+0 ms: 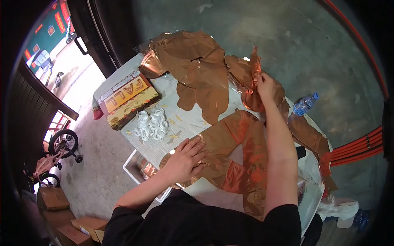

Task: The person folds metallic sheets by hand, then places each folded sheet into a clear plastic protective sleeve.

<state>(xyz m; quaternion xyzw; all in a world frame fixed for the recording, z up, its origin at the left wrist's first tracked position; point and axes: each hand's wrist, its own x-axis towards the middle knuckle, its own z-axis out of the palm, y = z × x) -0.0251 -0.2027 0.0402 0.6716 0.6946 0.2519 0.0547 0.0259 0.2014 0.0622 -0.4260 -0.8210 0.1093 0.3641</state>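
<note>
My left hand (pixel 185 160) lies flat with fingers stretched out on a flat, copper-coloured foil balloon (pixel 219 153) at the near side of the table. My right hand (pixel 266 87) is closed around a crumpled part of another copper foil balloon (pixel 254 67) at the table's far right. A further flat foil balloon (pixel 193 65) with rounded lobes is spread at the far end. Coils of white ribbon (pixel 151 125) sit left of the middle, beside a printed pack marked "FALL" (pixel 129 96).
A plastic water bottle (pixel 305 104) is by the table's right edge. Below the near left edge stands a white-rimmed bin (pixel 132 164). Cardboard boxes (pixel 55 199) and a small bicycle (pixel 51 158) are on the floor at left, near an open doorway. Red hoses (pixel 357 146) run at right.
</note>
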